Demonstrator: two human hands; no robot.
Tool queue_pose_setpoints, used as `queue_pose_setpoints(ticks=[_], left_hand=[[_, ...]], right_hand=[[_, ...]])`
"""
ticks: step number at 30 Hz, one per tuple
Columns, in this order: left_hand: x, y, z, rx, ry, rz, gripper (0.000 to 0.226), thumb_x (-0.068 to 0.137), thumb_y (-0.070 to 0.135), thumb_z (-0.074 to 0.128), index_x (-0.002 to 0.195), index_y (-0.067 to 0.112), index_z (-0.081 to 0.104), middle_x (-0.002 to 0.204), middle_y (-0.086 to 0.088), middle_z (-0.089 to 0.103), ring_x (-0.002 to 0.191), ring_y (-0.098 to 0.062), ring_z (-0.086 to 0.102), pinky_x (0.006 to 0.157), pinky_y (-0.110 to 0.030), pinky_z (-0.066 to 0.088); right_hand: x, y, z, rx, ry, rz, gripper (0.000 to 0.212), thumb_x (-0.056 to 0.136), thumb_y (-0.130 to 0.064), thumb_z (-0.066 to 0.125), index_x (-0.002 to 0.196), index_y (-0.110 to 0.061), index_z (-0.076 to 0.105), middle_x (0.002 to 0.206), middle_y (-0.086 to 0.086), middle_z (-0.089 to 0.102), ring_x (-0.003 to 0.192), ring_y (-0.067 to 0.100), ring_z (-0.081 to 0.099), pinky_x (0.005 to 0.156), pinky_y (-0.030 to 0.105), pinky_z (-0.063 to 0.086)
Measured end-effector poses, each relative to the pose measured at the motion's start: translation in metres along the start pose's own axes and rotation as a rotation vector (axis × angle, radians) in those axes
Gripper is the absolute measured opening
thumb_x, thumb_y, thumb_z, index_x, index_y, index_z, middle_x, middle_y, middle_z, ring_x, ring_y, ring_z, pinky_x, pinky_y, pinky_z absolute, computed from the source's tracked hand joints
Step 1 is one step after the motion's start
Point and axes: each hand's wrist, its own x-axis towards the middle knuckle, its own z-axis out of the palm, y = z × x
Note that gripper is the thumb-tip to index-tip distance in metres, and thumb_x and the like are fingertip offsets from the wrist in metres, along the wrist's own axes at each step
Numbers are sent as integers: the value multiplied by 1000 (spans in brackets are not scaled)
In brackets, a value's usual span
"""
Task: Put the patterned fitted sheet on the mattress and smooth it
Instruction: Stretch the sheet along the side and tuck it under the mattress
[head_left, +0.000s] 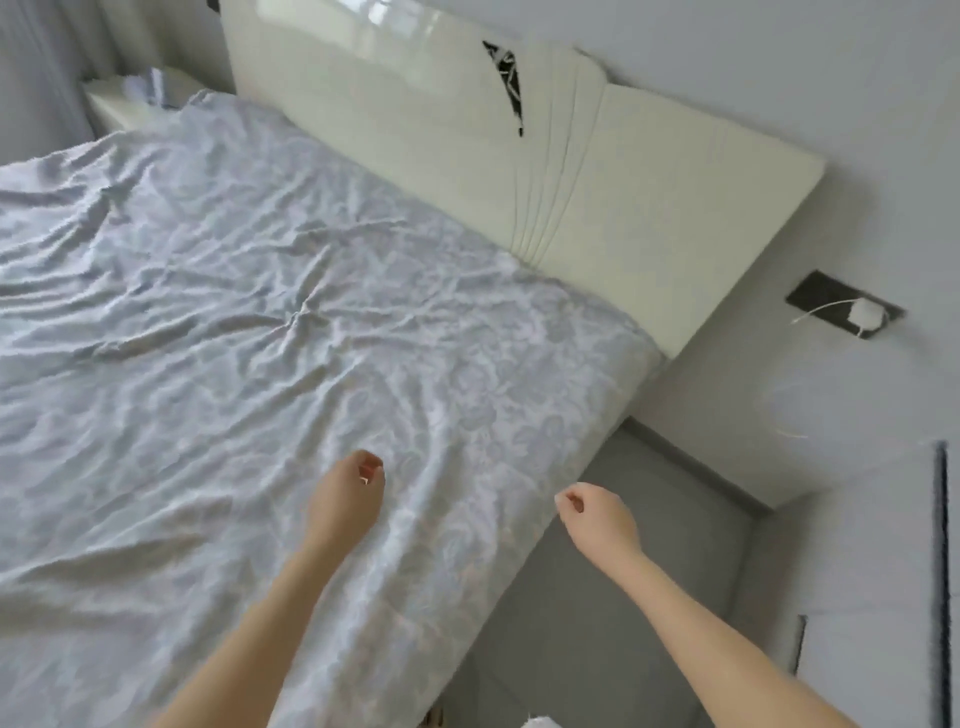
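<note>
The patterned fitted sheet (260, 322), pale grey-blue with a faint floral print, covers the whole mattress and lies wrinkled, with creases fanning from a pucker near the middle. Its near right corner hangs down over the mattress side. My left hand (348, 493) hovers over the sheet near the right edge, fingers curled loosely with nothing in them. My right hand (597, 512) is off the bed's right edge above the floor, fingers curled in, also holding nothing. Neither hand clearly touches the fabric.
A cream padded headboard (597, 171) runs along the far side against the wall. A grey floor strip (623, 597) lies right of the bed. A dark wall socket with a white plug (852, 312) is at the right. A white bedside unit (130, 98) stands far left.
</note>
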Motion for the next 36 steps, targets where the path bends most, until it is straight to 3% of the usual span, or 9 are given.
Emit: queue_pose_setpoints(ticks=[5,10,17,22,26,29,31,34,36], left_hand=[[72,81,23,92,-87,140,24,96,23,45,111,12,60,108,-4,64,89,-21,61,71,-29,44],[128,164,80,169,-178,225,27,97,24,45,115,10,59,111,-6,65,102,-24,59,76,-27,41],[197,275,196,121,-242,208,29,96,23,46,122,10,53,113,-8,61,83,-20,54,69,-31,42],[256,333,271,78,-188,38,31,96,23,43,120,6,53,100,-8,62,78,-21,54,64,-32,44],[305,344,314,77,-142,-75,23,97,24,40,98,6,54,71,-5,55,73,-27,61,52,-26,37],[355,353,342,137,-91,-79,37,97,19,39,62,8,38,53,-2,35,47,-18,33,47,-25,24],[392,359,357,149,-61,-92,41,97,15,38,57,12,29,52,-1,28,46,-16,23,46,-24,20],[445,360,378,179,-61,-129,40,96,9,36,57,14,30,53,-1,28,45,-15,23,44,-23,20],[476,358,393,195,-56,-151,42,95,9,36,54,13,27,52,-1,25,44,-16,20,44,-22,17]], right_hand=[[40,32,-49,129,114,179,23,96,-29,43,88,-19,63,86,-7,66,80,14,59,67,28,46],[79,78,-83,241,200,283,21,96,-27,44,89,-20,63,85,-6,67,81,16,61,68,30,47],[173,158,-131,295,216,348,24,97,-30,43,94,-18,64,86,-6,68,80,15,63,65,26,45],[269,209,-155,382,173,396,36,97,-28,40,85,-2,62,80,12,68,77,28,64,69,35,50],[343,227,-159,465,148,431,39,96,-30,39,82,0,60,79,12,68,76,28,64,68,36,49],[403,236,-153,524,136,515,42,94,-34,40,63,-7,49,75,10,67,67,29,58,57,32,39],[442,238,-146,600,131,565,41,94,-37,42,57,-17,42,66,4,62,62,26,52,56,30,36],[494,243,-123,729,92,606,29,94,-43,46,88,-22,65,89,-2,66,89,26,61,78,36,49],[524,250,-102,805,101,668,40,93,-48,47,109,-16,64,108,2,63,104,25,58,88,36,44]])
